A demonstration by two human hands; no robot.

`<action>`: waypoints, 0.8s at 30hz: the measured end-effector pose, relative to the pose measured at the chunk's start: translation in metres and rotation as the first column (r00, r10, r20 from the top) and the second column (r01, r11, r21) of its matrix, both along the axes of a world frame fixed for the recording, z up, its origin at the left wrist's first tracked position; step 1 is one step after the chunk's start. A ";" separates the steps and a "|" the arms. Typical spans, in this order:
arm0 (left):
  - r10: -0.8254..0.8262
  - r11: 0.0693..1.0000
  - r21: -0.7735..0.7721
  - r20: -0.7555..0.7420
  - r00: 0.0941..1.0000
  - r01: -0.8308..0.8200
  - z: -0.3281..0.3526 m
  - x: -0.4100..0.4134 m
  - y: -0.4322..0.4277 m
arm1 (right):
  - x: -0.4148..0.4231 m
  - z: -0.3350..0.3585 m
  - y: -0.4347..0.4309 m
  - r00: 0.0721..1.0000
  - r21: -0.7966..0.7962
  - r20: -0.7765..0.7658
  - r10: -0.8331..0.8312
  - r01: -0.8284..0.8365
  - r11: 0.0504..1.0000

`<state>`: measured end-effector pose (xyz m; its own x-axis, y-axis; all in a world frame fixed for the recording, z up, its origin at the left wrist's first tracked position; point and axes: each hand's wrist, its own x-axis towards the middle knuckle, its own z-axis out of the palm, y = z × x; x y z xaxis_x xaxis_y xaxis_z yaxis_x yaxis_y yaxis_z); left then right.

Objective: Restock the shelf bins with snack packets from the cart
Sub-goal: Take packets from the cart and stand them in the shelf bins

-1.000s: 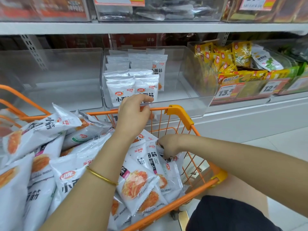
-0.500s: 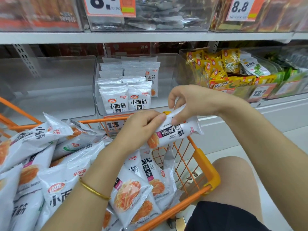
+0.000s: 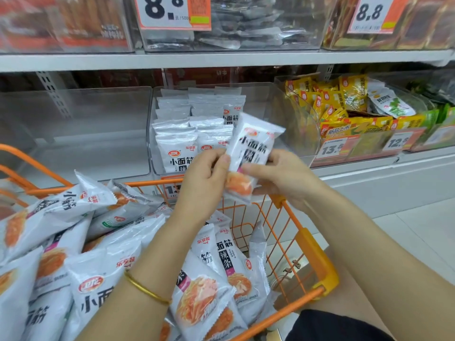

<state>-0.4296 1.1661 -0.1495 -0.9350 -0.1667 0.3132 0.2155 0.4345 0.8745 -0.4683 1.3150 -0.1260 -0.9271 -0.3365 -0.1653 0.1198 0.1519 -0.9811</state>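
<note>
the packet [image 3: 248, 153] has come up out of the cart [image 3: 309, 244] and turned from lying sideways to upright, label toward the person. it is now just before the front wall of the middle bin [image 3: 270, 112]. the left hand [image 3: 204, 185] pinches its left edge, and the right hand [image 3: 285, 178] grips its right side and lower end. it looks squared up, ready to slot in beside the rows [image 3: 177, 146] at the bin's left. many packets remain in the cart.

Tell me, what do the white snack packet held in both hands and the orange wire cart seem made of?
The white snack packet looks like glossy plastic film: it shines and wrinkles softly. The orange wire cart is probably painted metal wire, with smooth plastic corner pieces.
</note>
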 end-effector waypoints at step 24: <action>0.148 0.859 -0.493 -0.020 0.989 -0.139 -0.027 -0.011 -0.014 | -0.192 -0.042 -0.063 0.972 0.601 -0.205 -0.118 0.220 0.768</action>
<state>-0.4408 1.1517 -0.1769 -0.9187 -0.1280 0.3735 0.1044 0.8336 0.5424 -0.6607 1.2522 -0.1677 -0.9892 -0.0450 -0.1396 0.0647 0.7200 -0.6909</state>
